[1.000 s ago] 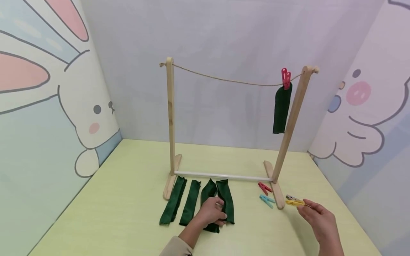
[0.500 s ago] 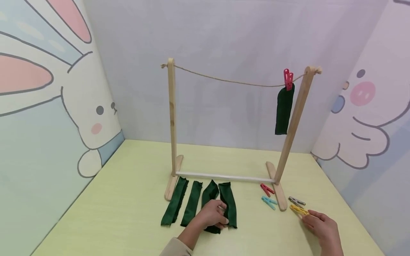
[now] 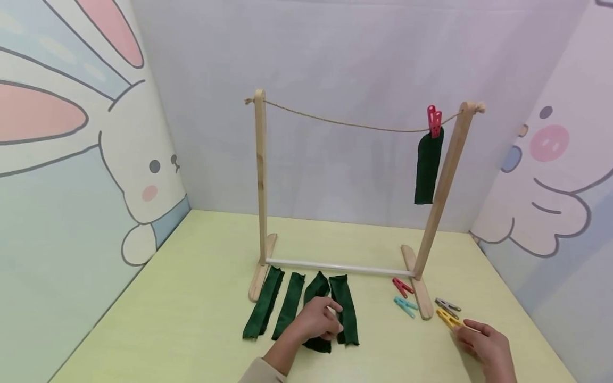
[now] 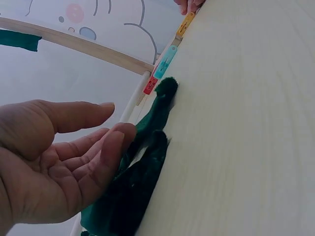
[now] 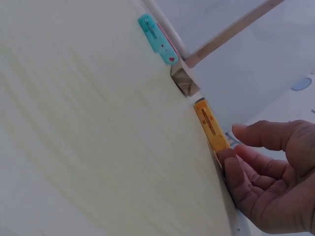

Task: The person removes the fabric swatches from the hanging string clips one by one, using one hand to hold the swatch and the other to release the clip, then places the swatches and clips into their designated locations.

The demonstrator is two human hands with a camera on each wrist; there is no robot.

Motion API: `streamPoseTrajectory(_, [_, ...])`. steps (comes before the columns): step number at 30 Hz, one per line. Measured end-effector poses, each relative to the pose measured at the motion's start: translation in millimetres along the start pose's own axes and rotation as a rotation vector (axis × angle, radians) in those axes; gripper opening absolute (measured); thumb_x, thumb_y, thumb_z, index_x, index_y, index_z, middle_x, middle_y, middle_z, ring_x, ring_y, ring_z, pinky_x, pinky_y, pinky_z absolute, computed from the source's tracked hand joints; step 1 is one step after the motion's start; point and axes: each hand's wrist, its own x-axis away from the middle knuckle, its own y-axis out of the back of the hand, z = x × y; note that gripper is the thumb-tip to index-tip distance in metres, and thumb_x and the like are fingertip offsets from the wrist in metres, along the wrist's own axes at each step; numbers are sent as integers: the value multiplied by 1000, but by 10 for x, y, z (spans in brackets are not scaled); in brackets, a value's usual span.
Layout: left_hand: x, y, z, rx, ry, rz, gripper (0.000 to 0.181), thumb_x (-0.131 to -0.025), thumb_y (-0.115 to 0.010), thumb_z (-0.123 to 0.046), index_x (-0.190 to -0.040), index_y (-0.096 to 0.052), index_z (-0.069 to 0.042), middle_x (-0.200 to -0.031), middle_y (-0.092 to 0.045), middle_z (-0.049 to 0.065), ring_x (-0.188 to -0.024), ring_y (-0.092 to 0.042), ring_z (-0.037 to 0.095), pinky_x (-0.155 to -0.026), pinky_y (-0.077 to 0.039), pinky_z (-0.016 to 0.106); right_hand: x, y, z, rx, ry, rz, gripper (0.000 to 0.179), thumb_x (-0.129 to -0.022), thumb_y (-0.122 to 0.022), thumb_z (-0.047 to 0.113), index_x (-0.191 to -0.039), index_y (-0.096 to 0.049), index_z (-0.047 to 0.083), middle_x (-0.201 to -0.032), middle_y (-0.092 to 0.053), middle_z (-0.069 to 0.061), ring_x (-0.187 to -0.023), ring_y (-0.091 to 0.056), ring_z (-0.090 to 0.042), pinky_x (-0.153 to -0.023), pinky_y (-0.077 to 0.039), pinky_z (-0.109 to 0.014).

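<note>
My left hand [image 3: 316, 321] hovers over or rests at a dark green cloth strip [image 3: 318, 286], thumb and fingers apart with nothing between them; the left wrist view shows the dark green cloth [image 4: 130, 196] beside and below the fingers. Another green strip [image 3: 346, 314] lies just right of that hand. On the right, my right hand [image 3: 488, 347] has its fingertips at a yellow clothespin [image 3: 447, 318] lying on the table. The right wrist view shows the thumb clear of that yellow clothespin [image 5: 212, 125], while a fingertip touches or nearly touches its near end.
A wooden rack with a twine line [image 3: 345, 123] stands behind. A red clothespin [image 3: 434, 122] holds a green strip [image 3: 428, 167] on it. Grey [image 3: 447, 306], light blue [image 3: 406, 306] and red [image 3: 402, 286] clothespins lie by the right foot. Two more strips [image 3: 289, 306] lie left.
My right hand has lowered the yellow clothespin to the table beside the grey one and loosened from it. The left hand stays over the cloth, with the view shifting slightly.
</note>
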Motion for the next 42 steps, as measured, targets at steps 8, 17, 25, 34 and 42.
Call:
streamPoseTrajectory(8, [-79,21,-62,-47,-85,-4,29,-80,-67,-2,-108,-61,2,-75,-63,5,-66,-60,21,-59,-49,35,114,38,86,113,10,-95,74,-76,-76,26,-126,-41,-16,-70,-62,1,-61,-62,-15,-56,-52,-34])
streamPoseTrajectory(17, [-188,-7,-206,-10,-218,-57,22,-87,-61,-6,-108,-62,-4,-81,-63,3,-75,-61,20,-68,-48,34,169,117,457,145,107,-49,64,-86,-66,36,-129,-43,-5,-75,-62,12,-67,-62,-7,-64,-53,-28])
streamPoseTrajectory(25, [-297,-50,-255,20,-295,-115,21,-88,-63,-11,-108,-64,-5,-81,-63,2,-74,-61,17,-72,-50,38,207,161,699,98,248,59,12,-87,-66,33,-92,-56,29,-74,-61,20,-68,-61,-1,-62,-51,-21])
streamPoseTrajectory(34, [-414,-57,-344,-10,-327,-100,21,-90,-62,-17,-110,-64,-10,-89,-62,-2,-79,-60,12,-73,-49,31,205,167,961,236,530,180,14,-92,-61,24,-104,-56,30,-84,-60,25,-76,-59,4,-62,-49,-18])
streamPoseTrajectory(42, [-530,-58,-526,-54,-383,-82,23,-91,-62,-19,-112,-64,-11,-98,-62,-2,-83,-61,10,-73,-49,28,188,88,1314,432,811,266,43,-94,-58,18,-131,-45,0,-101,-55,25,-86,-56,7,-68,-48,-15])
